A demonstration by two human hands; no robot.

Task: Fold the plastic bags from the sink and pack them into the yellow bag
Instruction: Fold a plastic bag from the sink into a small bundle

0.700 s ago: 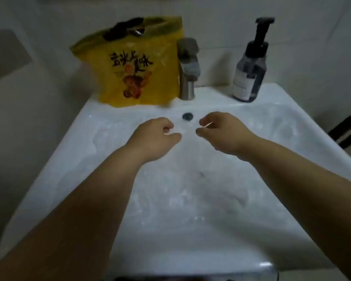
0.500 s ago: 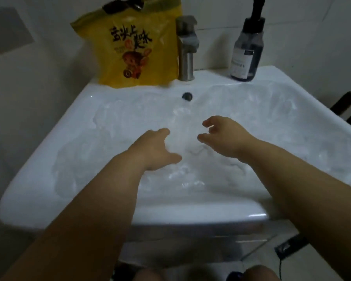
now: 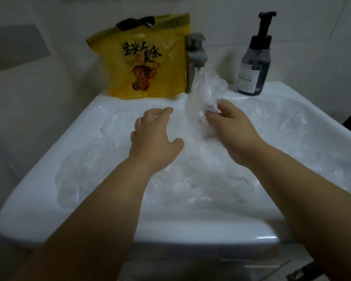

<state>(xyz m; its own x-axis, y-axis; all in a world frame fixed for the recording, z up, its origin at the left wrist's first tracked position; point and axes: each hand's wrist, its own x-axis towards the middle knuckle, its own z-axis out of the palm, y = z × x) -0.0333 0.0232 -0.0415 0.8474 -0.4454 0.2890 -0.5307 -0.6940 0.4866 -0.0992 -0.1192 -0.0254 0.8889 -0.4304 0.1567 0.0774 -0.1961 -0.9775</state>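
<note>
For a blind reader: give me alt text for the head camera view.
The right hand holds up a clear plastic bag over a white sink full of more bags; the left hand hovers open beside it. A yellow bag, tap and soap bottle stand behind.

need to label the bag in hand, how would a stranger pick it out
Start at the white sink, its basin full of crumpled clear bags. In front of the faucet, the right hand pinches the raised bag. It alone stands up above the pile.
</note>
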